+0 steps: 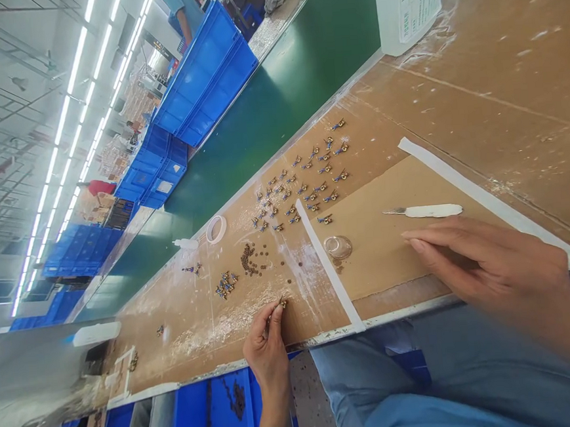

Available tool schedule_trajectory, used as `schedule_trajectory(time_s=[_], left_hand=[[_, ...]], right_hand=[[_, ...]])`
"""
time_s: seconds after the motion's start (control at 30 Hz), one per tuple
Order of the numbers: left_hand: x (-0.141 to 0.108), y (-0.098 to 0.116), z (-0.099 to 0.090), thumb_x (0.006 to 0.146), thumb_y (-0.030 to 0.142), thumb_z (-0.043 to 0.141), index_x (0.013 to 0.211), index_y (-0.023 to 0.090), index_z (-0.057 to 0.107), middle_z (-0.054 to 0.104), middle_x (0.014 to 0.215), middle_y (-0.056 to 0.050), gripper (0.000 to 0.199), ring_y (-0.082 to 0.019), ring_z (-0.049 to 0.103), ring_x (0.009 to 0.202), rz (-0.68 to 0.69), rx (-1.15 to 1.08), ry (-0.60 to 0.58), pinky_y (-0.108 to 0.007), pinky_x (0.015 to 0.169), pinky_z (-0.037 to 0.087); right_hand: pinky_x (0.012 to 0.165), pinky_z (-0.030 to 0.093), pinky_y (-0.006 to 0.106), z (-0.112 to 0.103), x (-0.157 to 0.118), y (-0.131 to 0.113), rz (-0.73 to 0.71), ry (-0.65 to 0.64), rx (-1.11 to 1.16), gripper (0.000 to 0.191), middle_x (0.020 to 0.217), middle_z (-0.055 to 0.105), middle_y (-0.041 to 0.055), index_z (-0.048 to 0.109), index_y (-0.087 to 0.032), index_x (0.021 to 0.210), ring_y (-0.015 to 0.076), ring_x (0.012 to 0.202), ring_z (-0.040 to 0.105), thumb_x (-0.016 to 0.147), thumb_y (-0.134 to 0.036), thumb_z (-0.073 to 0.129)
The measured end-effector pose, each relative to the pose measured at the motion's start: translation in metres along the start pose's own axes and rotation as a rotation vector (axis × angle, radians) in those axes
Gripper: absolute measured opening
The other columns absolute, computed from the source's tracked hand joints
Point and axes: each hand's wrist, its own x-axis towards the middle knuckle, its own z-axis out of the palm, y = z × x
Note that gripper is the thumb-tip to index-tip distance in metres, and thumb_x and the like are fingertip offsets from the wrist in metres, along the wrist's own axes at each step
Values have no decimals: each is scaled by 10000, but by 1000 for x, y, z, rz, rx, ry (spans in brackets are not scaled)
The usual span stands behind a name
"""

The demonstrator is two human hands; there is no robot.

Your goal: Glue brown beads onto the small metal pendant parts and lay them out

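Observation:
My left hand (268, 346) is closed in a pinch on a small figurine (283, 304) just above the table's near edge. Most of that piece is hidden by my fingertips. Over the brown board, my right hand (491, 263) has its thumb and forefinger tips together; whether anything small is between them is hidden. A white-handled knife (433, 211) lies just beyond those fingers, its thin blade pointing left. Left of it sits a small clear glass dish (337, 247). Several small blue-and-gold figurines (320, 188) are spread out beyond the dish.
Small brown round pieces (250, 261) lie in a loose pile, beside a cluster of figurines (226, 284). A tape roll (216, 229) and a white squeeze bottle (186, 244) are near the green belt (303, 74). A large white jug (407, 13) stands far right; blue crates (214, 68) stand across.

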Motion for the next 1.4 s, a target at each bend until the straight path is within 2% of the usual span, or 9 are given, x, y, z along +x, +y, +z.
schedule_trajectory(time_s=[0.33, 0.73, 0.87, 0.97, 1.07, 1.13, 1.2, 1.27, 1.4], left_hand=[[1, -3, 0, 759, 434, 722, 864, 224, 795, 788, 936, -58, 246, -253, 717, 942, 34, 42, -3, -434, 940, 547], [2, 5, -1, 795, 399, 696, 851, 232, 796, 789, 921, -49, 202, -238, 725, 919, 131, 89, -45, -384, 882, 572], [-3, 12, -3, 769, 417, 731, 859, 229, 799, 788, 925, -55, 219, -232, 728, 912, 65, 20, -9, -365, 876, 581], [-17, 24, -4, 728, 416, 780, 873, 220, 801, 791, 914, -56, 245, -219, 737, 880, -47, -109, 29, -317, 834, 598], [-37, 41, -4, 678, 400, 831, 849, 201, 801, 794, 852, -56, 264, -207, 747, 780, -153, -255, 37, -258, 721, 617], [-51, 52, -4, 666, 377, 848, 819, 193, 799, 791, 803, -52, 244, -199, 744, 710, -164, -326, 5, -238, 652, 618], [-63, 62, -4, 687, 339, 842, 806, 203, 795, 786, 788, -40, 187, -192, 740, 696, -104, -375, -42, -236, 650, 621], [-71, 70, -5, 724, 277, 821, 827, 230, 792, 784, 804, -23, 116, -185, 738, 724, 39, -393, -84, -245, 690, 625], [-80, 80, -9, 792, 122, 746, 931, 259, 769, 778, 869, -3, 197, -168, 729, 806, 367, -324, -118, -279, 803, 614]], right_hand=[[874, 495, 168, -1, 0, -1, 1, -12, -16, 106, 913, 719, 5, 657, -192, 989, 74, 885, 669, 896, -152, 626], [825, 512, 180, 0, -1, -1, 18, -19, -28, 101, 934, 725, -13, 662, -221, 996, 80, 869, 678, 917, -190, 606], [820, 530, 197, -1, -2, 1, 36, 37, -5, 118, 922, 729, -18, 663, -238, 993, 96, 890, 689, 897, -178, 626], [815, 541, 208, -8, -1, 0, 33, 59, 50, 141, 910, 729, -4, 658, -233, 1014, 104, 867, 694, 907, -164, 597], [816, 544, 213, -16, 2, -16, -69, 13, 116, 132, 894, 728, 13, 656, -210, 1020, 107, 815, 693, 933, -194, 558], [824, 546, 209, -18, 2, -35, -86, -65, 218, 138, 891, 726, 1, 657, -217, 1021, 100, 817, 686, 945, -215, 542], [742, 545, 169, -15, -2, -55, -19, -196, 458, 144, 890, 710, -4, 649, -223, 1020, 76, 804, 668, 953, -208, 522], [711, 541, 161, -11, -7, -70, 9, -298, 639, 146, 886, 695, -4, 641, -216, 1030, 68, 795, 652, 942, -179, 532], [707, 540, 182, -8, -14, -81, -7, -352, 740, 138, 865, 684, 5, 638, -204, 1028, 77, 784, 634, 929, -162, 551]])
